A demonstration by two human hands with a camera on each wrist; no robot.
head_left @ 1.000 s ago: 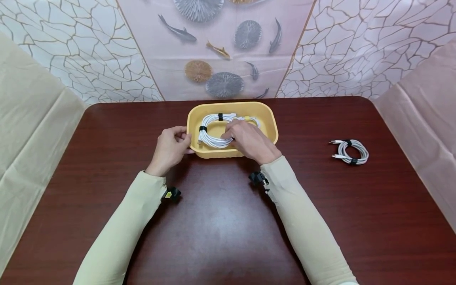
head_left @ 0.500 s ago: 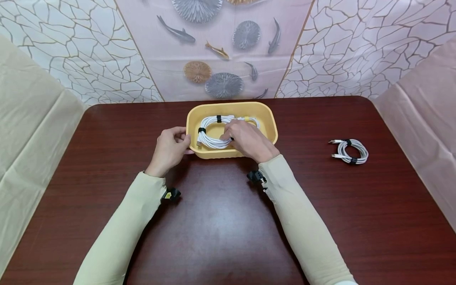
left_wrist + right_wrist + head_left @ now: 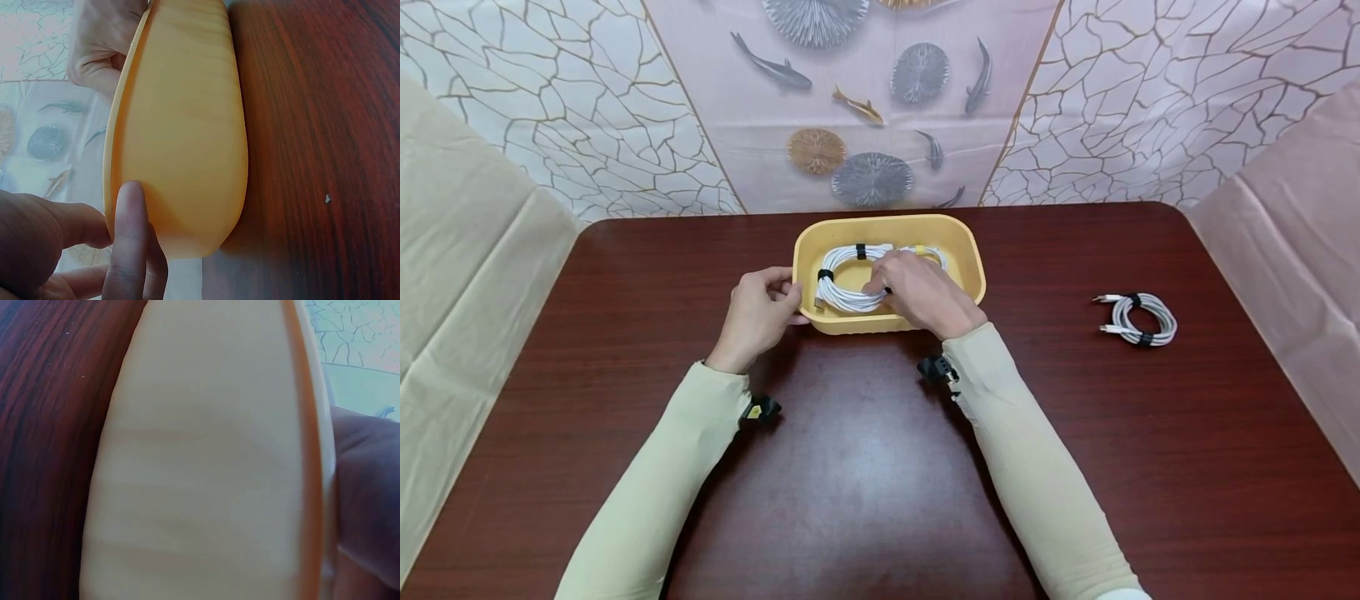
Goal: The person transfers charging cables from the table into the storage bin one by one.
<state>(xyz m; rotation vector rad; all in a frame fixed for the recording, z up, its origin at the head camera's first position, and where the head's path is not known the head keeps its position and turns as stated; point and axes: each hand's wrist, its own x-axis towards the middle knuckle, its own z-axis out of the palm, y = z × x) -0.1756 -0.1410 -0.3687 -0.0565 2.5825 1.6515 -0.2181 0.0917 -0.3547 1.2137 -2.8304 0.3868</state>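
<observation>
A yellow plastic bin [image 3: 961, 242] stands near the table's back edge. My left hand [image 3: 758, 312] grips its left front corner; in the left wrist view, fingers [image 3: 130, 206] lie along the outer wall and the thumb is at the rim. Inside the bin lies a coiled white cable [image 3: 842, 298] bound with black straps. My right hand [image 3: 928, 292] reaches over the front rim and holds this coil's right side, thumb within the loop; its other fingertips are hidden. Behind that hand shows another white cable [image 3: 936, 252] with a yellow tie. The bin's wall [image 3: 200, 456] fills most of the right wrist view.
Another coiled white cable [image 3: 1142, 320] with black straps lies on the dark wooden table [image 3: 865, 467] at the right, both plugs pointing left. A patterned cloth [image 3: 865, 100] hangs behind the table, with plain beige cloth [image 3: 467, 292] along the sides.
The coiled cable has shifted slightly down and left inside the bin. My right wrist has moved a little to the left. The left hand keeps its hold on the bin.
</observation>
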